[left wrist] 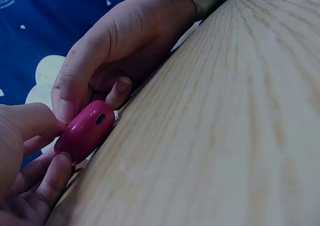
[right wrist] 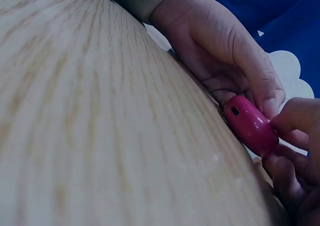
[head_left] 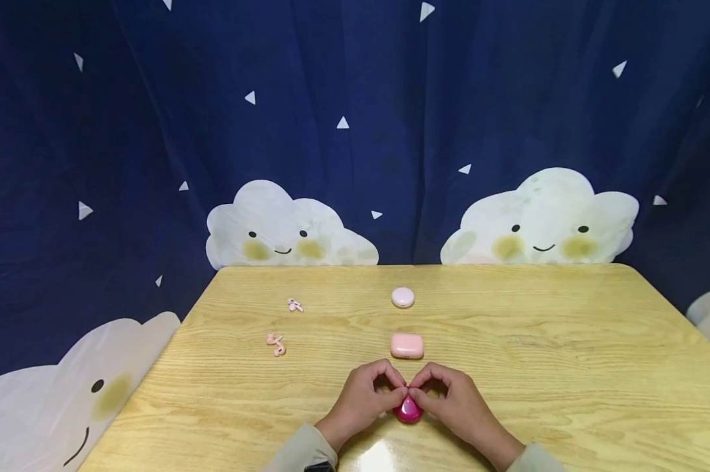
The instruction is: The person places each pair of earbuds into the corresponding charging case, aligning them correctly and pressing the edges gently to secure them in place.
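Note:
A glossy magenta earbud case (head_left: 409,412), its lid apparently down, lies on the table near the front edge. My left hand (head_left: 369,393) pinches its far left part with thumb and forefinger. From the other side my right hand (head_left: 457,397) pinches it likewise, the fingertips of both hands nearly meeting. In the left wrist view a small charging port shows on the side of the magenta case (left wrist: 86,131). The same port side of the case (right wrist: 250,125) appears in the right wrist view. Fingers hide the far side of the case.
Just beyond the hands sits a pink rounded-rectangle case (head_left: 407,345), and farther back a pale pink round case (head_left: 402,297). To the left lie pale pink earbuds (head_left: 295,305) and pink earbuds (head_left: 276,344). A dark blue curtain (head_left: 390,131) hangs behind the wooden table (head_left: 555,354).

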`<action>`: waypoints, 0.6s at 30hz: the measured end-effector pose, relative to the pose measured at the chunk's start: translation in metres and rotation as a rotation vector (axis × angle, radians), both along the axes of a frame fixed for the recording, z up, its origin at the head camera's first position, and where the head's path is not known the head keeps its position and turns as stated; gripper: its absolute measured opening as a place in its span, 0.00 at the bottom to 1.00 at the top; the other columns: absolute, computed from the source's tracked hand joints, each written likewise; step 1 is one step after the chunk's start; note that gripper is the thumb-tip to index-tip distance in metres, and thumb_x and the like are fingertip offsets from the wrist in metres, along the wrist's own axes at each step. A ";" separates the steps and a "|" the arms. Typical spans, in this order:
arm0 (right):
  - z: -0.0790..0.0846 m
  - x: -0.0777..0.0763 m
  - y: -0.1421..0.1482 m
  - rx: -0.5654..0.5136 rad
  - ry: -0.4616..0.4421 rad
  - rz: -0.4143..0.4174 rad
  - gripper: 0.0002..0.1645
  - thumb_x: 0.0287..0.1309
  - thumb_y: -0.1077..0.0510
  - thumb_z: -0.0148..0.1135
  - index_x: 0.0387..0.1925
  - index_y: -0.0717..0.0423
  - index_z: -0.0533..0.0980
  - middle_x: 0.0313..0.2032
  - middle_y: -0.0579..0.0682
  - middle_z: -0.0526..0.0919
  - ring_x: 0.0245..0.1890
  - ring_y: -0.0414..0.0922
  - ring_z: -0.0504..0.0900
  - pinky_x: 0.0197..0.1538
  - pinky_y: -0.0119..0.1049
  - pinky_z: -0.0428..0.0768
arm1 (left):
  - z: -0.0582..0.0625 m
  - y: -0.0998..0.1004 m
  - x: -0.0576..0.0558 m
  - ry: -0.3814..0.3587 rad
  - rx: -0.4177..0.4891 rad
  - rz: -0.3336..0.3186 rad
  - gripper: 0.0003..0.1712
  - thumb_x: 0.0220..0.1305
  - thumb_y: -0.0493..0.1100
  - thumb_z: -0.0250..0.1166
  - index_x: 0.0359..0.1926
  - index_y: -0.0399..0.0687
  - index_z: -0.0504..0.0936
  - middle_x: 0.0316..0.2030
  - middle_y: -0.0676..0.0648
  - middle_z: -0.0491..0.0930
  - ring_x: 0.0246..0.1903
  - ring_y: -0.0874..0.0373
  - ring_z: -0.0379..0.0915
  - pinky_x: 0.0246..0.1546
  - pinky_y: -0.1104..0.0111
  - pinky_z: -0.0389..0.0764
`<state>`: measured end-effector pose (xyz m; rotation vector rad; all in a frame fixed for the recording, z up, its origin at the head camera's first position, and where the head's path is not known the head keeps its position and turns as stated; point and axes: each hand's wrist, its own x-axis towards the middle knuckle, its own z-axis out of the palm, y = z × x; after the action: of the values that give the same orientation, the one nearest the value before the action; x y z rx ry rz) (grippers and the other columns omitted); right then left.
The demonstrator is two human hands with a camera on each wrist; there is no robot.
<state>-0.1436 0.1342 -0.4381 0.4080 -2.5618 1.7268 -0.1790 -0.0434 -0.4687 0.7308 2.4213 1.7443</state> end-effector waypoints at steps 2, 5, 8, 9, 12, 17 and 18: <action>0.000 0.000 0.000 -0.001 0.000 0.005 0.05 0.47 0.61 0.66 0.26 0.52 0.77 0.27 0.46 0.80 0.29 0.43 0.76 0.30 0.31 0.73 | 0.007 0.000 0.003 -0.006 0.005 -0.002 0.05 0.49 0.37 0.66 0.25 0.45 0.77 0.29 0.48 0.79 0.23 0.64 0.68 0.21 0.77 0.71; 0.001 0.000 0.000 0.001 -0.001 0.006 0.04 0.47 0.61 0.66 0.26 0.52 0.77 0.26 0.46 0.80 0.29 0.43 0.76 0.30 0.31 0.73 | 0.020 0.000 0.009 -0.023 0.009 -0.010 0.04 0.50 0.35 0.66 0.25 0.41 0.77 0.30 0.45 0.79 0.23 0.63 0.67 0.20 0.78 0.70; 0.001 0.000 0.000 0.013 0.005 0.001 0.05 0.47 0.61 0.66 0.26 0.52 0.77 0.26 0.45 0.80 0.29 0.42 0.75 0.31 0.31 0.73 | 0.029 -0.001 0.013 -0.024 0.001 -0.013 0.04 0.50 0.34 0.65 0.25 0.40 0.77 0.31 0.43 0.79 0.22 0.63 0.67 0.20 0.78 0.70; 0.001 0.000 0.000 0.017 0.008 -0.001 0.05 0.47 0.61 0.66 0.25 0.52 0.77 0.26 0.45 0.80 0.29 0.42 0.75 0.31 0.31 0.73 | 0.030 -0.001 0.013 -0.025 -0.004 -0.012 0.04 0.50 0.34 0.65 0.25 0.41 0.77 0.31 0.43 0.79 0.23 0.63 0.68 0.21 0.78 0.70; 0.000 -0.001 0.000 0.024 0.018 -0.004 0.05 0.47 0.61 0.66 0.25 0.51 0.77 0.26 0.45 0.80 0.28 0.42 0.75 0.30 0.30 0.72 | 0.032 -0.001 0.014 -0.013 -0.004 -0.014 0.04 0.50 0.34 0.65 0.25 0.40 0.77 0.31 0.43 0.79 0.24 0.63 0.68 0.22 0.77 0.71; -0.016 -0.007 0.003 0.027 0.030 -0.005 0.05 0.47 0.59 0.67 0.25 0.48 0.76 0.26 0.43 0.80 0.27 0.41 0.74 0.28 0.30 0.72 | 0.031 -0.001 0.014 -0.012 0.006 -0.015 0.04 0.50 0.34 0.65 0.25 0.40 0.77 0.31 0.43 0.79 0.26 0.62 0.68 0.23 0.76 0.71; -0.020 -0.009 0.004 0.028 0.030 -0.004 0.05 0.47 0.58 0.67 0.25 0.47 0.76 0.26 0.42 0.80 0.27 0.40 0.74 0.28 0.30 0.72 | 0.031 -0.001 0.014 -0.012 0.007 -0.013 0.04 0.50 0.34 0.65 0.25 0.40 0.77 0.31 0.43 0.79 0.26 0.61 0.68 0.23 0.76 0.71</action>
<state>-0.1524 0.1384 -0.4581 0.4257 -2.5667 1.6726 -0.1651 -0.0443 -0.4378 0.7329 2.3986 1.7485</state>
